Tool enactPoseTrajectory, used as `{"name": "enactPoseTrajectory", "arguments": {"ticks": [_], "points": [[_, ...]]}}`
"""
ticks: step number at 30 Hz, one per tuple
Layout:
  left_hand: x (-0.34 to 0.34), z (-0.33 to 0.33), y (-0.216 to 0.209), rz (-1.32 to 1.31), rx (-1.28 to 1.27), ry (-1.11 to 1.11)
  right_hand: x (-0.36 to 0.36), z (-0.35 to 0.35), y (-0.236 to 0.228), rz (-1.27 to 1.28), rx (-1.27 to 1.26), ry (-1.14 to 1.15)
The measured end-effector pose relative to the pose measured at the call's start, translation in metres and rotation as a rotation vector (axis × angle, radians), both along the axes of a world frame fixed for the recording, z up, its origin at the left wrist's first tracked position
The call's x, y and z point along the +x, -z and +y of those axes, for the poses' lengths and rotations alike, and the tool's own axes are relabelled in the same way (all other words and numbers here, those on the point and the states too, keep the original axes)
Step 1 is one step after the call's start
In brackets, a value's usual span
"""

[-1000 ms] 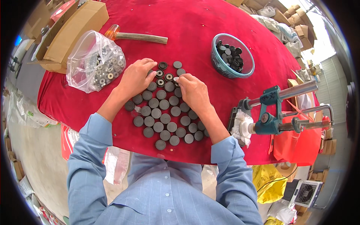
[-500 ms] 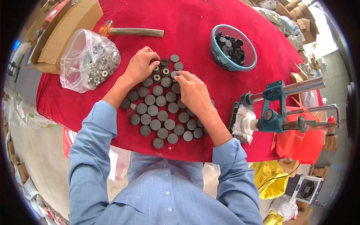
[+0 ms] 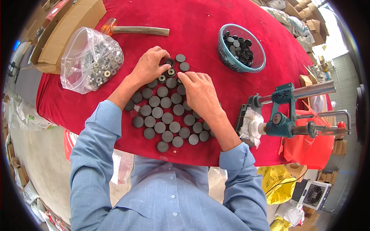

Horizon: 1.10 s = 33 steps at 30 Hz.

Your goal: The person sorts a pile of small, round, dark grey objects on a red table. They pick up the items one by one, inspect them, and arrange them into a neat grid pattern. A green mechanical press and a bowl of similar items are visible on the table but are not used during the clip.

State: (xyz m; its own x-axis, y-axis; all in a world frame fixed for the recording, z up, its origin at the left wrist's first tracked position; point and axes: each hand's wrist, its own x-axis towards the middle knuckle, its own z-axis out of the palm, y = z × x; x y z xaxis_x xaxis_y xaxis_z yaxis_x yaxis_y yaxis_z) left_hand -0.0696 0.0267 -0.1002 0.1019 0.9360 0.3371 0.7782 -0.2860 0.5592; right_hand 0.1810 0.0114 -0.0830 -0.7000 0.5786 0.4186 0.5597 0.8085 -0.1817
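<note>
Many round dark-grey caps (image 3: 157, 112) lie face up on the red cloth in front of me. At the far end of the group, a few cupped black caps (image 3: 171, 72) have metal bearings in their centres. My left hand (image 3: 150, 66) is closed, thumb and forefinger at the edge of an open black cap (image 3: 169, 61); whatever is between the fingertips is hidden. Across from it, my right hand (image 3: 199, 92) has thumb and fingers pinched together low over the right side of the group. Its fingers hide what they hold.
A clear bag of metal bearings (image 3: 101, 63) sits left, beside a cardboard box (image 3: 71, 36). Behind lies a hammer (image 3: 140, 30) with an orange head. A tub (image 3: 263, 57) of black caps stands far right. A green hand press (image 3: 280, 109) stands at the right edge.
My left hand has shifted right, bringing its fingertips to the open black cap. The grey cap seen at my right fingertips is now mostly hidden, with that hand slightly lower.
</note>
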Motion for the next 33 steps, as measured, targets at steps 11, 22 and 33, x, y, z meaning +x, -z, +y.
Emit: {"name": "enactPoseTrajectory", "arguments": {"ticks": [11,22,33], "points": [[-0.004,-0.028,-0.033,-0.293,-0.044,-0.032,0.004,-0.011,0.01,-0.061,-0.001,0.012],[0.006,-0.077,-0.011,-0.025,0.204,0.009,0.001,-0.024,0.019,-0.121,0.064,0.092],[0.013,-0.091,-0.012,0.342,0.268,0.063,-0.011,0.04,-0.015,0.129,-0.279,0.197]]}}
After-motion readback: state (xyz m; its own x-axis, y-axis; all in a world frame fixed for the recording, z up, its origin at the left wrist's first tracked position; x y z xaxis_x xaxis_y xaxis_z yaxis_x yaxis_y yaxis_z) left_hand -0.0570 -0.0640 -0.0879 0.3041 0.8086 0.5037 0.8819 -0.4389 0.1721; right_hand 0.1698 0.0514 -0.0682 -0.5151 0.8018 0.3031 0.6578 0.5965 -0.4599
